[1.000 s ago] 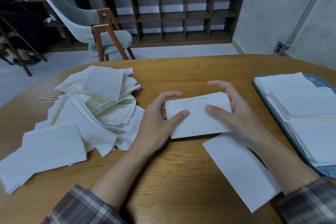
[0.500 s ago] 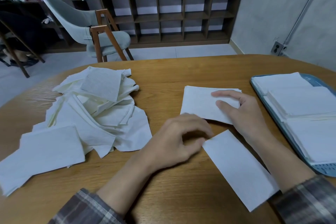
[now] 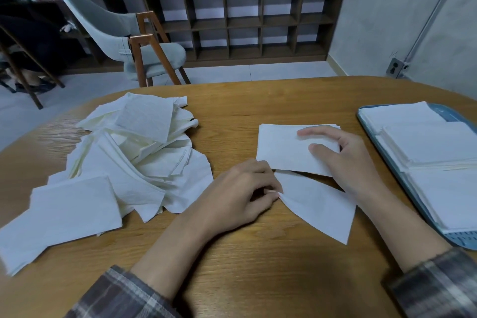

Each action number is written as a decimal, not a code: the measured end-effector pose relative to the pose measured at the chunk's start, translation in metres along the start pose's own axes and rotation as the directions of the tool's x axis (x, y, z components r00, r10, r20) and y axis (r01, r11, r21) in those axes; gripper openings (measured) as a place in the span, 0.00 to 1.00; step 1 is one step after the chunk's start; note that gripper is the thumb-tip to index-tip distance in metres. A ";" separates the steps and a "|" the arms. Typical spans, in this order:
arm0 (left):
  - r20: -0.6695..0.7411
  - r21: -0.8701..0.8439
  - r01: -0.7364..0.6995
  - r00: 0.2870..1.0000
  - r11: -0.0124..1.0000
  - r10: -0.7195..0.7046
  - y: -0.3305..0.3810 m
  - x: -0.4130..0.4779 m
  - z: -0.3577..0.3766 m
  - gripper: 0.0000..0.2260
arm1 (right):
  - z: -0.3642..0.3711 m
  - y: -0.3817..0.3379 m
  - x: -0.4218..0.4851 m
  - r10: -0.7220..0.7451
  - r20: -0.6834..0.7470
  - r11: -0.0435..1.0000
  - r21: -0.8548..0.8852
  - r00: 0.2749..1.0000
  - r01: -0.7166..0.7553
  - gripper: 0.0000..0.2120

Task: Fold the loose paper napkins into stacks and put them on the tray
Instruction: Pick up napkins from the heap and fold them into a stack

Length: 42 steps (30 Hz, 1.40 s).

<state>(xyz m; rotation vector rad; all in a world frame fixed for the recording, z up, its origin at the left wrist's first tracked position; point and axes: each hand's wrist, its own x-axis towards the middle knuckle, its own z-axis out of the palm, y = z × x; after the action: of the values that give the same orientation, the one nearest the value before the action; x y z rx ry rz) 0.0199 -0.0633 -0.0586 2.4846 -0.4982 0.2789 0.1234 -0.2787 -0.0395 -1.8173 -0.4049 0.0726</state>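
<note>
A folded white napkin lies on the wooden table, and my right hand holds its right end with thumb and fingers curled on it. Nearer me lies a second folded napkin. My left hand pinches its left corner, which is lifted a little and tucked just under the first napkin's near edge. A heap of loose napkins sits on the left. The blue tray at the right holds stacks of folded napkins.
A grey chair with wooden legs stands beyond the table's far edge. A dark shelf unit with potted plants runs along the back wall. Bare wood shows near me and between the heap and my hands.
My left hand went from the first napkin down to the nearer one and now pinches its corner. My right hand slid the first napkin away from me, to the right.
</note>
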 end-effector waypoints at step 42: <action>-0.253 -0.536 0.468 0.705 0.703 -0.663 -0.001 0.008 -0.004 0.04 | 0.008 -0.012 -0.006 -0.012 0.250 0.960 0.274 0.968 -0.059 0.24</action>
<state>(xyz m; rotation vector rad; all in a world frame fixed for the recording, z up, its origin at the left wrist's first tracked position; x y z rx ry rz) 0.0268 -0.0622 -0.0532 1.9157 0.3970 0.3910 0.1129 -0.2707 -0.0317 -1.5361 -0.5230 0.3623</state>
